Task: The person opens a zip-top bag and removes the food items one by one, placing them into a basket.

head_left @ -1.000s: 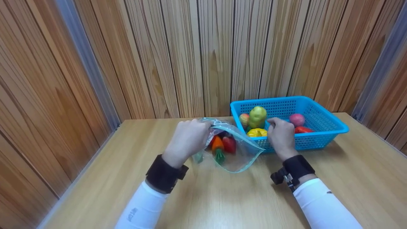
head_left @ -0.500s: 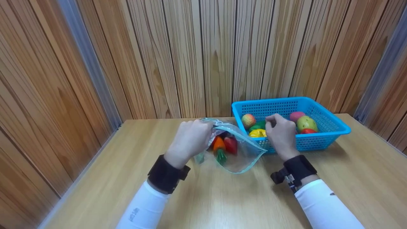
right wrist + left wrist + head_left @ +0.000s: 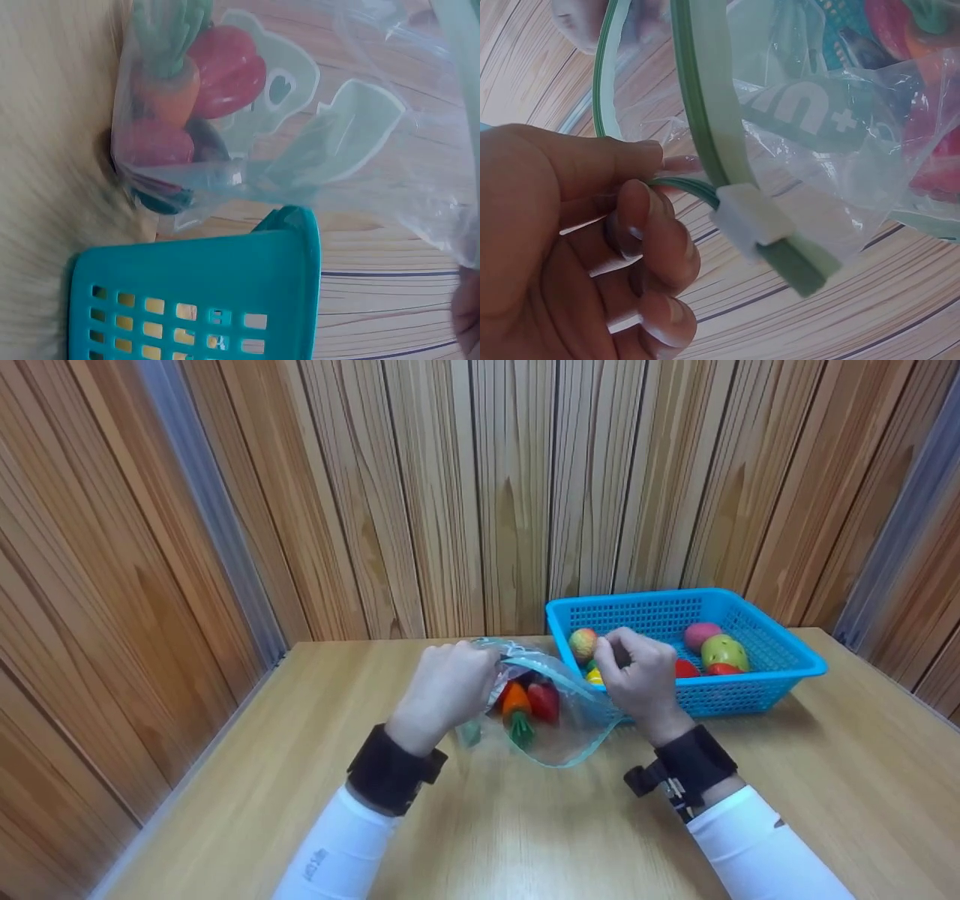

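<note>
My left hand (image 3: pixel 454 679) pinches the green zip edge of a clear zip bag (image 3: pixel 566 742) between thumb and fingers. In the left wrist view, a white slider (image 3: pixel 751 217) sits on the zip near its end. The bag's mouth gapes toward me. Inside lie a carrot (image 3: pixel 516 701) with green leaves, a red pepper-like piece (image 3: pixel 229 71) and other dark and red pieces. My right hand (image 3: pixel 641 679) is over the near left side of the blue basket (image 3: pixel 750 682), beside the bag's right corner. Its fingers are loosely bent, with nothing visible between them.
In the basket lie a red-yellow round fruit (image 3: pixel 583 645), a green-yellow pear-like fruit (image 3: pixel 724 652), a pink round fruit (image 3: pixel 702 634), a yellow piece (image 3: pixel 595 676) and red pieces. The wooden table (image 3: pixel 510 847) meets plank walls (image 3: pixel 510 510) at the back and sides.
The green-yellow fruit has gone from the basket's left side to its right. Since then my right hand has shifted left toward the bag's corner. My left hand keeps its pinch on the bag.
</note>
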`<state>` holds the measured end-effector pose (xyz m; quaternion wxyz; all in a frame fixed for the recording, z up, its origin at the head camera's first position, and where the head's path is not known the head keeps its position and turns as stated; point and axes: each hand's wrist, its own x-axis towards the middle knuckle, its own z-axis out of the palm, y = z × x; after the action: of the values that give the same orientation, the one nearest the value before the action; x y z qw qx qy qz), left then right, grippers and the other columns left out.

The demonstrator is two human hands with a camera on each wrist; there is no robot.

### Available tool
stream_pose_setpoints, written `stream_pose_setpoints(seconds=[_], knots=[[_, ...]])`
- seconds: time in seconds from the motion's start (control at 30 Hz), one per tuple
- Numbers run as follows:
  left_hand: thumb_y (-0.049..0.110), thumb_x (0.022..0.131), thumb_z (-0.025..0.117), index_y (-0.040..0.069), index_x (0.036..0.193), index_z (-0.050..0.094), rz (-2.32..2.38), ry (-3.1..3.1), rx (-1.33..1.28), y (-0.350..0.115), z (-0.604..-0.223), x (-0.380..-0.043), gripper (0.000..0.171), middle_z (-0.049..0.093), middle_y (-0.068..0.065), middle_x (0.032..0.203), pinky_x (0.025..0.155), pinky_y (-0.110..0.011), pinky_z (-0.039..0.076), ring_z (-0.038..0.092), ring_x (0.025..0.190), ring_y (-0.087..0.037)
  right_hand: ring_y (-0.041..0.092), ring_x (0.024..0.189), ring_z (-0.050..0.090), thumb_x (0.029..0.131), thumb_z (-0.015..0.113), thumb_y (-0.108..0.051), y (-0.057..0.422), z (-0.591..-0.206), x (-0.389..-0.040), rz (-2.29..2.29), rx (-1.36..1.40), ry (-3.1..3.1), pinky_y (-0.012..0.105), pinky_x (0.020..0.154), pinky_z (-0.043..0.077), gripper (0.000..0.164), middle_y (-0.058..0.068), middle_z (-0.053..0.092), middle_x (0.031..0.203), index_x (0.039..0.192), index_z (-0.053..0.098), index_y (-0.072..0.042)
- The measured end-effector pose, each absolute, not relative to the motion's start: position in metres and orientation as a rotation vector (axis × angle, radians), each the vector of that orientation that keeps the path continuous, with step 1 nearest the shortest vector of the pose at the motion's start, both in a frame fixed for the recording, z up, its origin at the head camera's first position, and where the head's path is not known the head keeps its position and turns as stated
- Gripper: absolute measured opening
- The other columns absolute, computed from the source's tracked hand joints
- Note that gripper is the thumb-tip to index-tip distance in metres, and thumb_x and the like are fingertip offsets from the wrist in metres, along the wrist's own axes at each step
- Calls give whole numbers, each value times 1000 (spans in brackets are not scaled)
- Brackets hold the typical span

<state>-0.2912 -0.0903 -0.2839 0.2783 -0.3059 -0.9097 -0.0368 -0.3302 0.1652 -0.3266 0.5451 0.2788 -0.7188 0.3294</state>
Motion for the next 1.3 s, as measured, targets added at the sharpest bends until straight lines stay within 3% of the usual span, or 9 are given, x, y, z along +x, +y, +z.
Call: stream_pose_setpoints(seconds=[0.17, 0.3, 0.43, 0.57, 0.73, 0.87, 0.93, 1.13, 1.3], knots=[[17, 97, 64, 8, 103, 72, -92, -2430, -828, -89, -284, -292, 14, 65, -4, 73, 52, -24, 47, 54, 55, -17, 13, 47, 39, 82, 54, -4, 157, -321, -321, 834, 855, -1591, 20, 46, 31, 16, 4, 48, 54, 66, 57, -3], [17, 97, 63, 8, 101, 72, -83, -2406, -825, -88, -284, -293, 13, 64, -3, 72, 50, -24, 43, 52, 53, -17, 12, 47, 40, 78, 53, -6, 147, -317, -313, 799, 1013, -1549, 22, 44, 34, 11, 3, 49, 56, 68, 58, -5], [16, 97, 61, 9, 100, 72, -67, -2394, -811, -89, -285, -294, 14, 65, -3, 72, 48, -23, 41, 51, 53, -17, 12, 48, 47, 80, 60, -7, 139, -317, -309, 707, 1136, -1581, 20, 46, 42, 7, 3, 57, 61, 75, 63, -4], [14, 97, 61, 8, 102, 73, -66, -2395, -812, -89, -285, -294, 14, 65, -4, 73, 48, -24, 42, 50, 52, -16, 11, 53, 57, 87, 68, -9, 133, -322, -308, 588, 1219, -1683, 19, 53, 50, 7, 3, 65, 68, 83, 67, -3], [14, 97, 61, 7, 101, 73, -66, -2378, -811, -90, -285, -293, 14, 63, -3, 71, 48, -23, 38, 45, 51, -15, 12, 65, 68, 85, 78, -11, 128, -327, -306, 475, 1265, -1919, 21, 64, 56, 10, 3, 73, 78, 88, 71, -6], [16, 97, 61, 8, 100, 72, -78, -2386, -810, -90, -285, -293, 14, 64, -3, 73, 50, -24, 42, 49, 53, -15, 16, 80, 68, 88, 75, -13, 123, -332, -303, 415, 1266, -2340, 28, 77, 58, 9, 3, 75, 93, 96, 75, -9], [18, 97, 62, 9, 102, 72, -80, -2403, -811, -89, -285, -293, 14, 66, -4, 77, 53, -25, 47, 53, 56, -16, 17, 85, 62, 90, 71, -13, 120, -336, -302, 362, 1228, -2572, 29, 79, 56, 16, 3, 73, 101, 106, 75, -12], [19, 97, 64, 8, 107, 72, -66, -2436, -817, -88, -284, -292, 17, 69, -6, 81, 58, -28, 52, 58, 61, -19, 16, 72, 56, 92, 70, -15, 113, -351, -305, 326, 967, -3089, 26, 59, 46, 53, 1, 62, 89, 142, 55, -22], [17, 98, 61, 8, 100, 73, -39, -2435, -827, -87, -284, -292, 14, 61, -4, 70, 51, -26, 46, 51, 55, -18, 17, 90, 56, 95, 67, -19, 110, -363, -309, 284, 915, -3169, 28, 74, 53, 58, 0, 58, 98, 149, 47, -23]])
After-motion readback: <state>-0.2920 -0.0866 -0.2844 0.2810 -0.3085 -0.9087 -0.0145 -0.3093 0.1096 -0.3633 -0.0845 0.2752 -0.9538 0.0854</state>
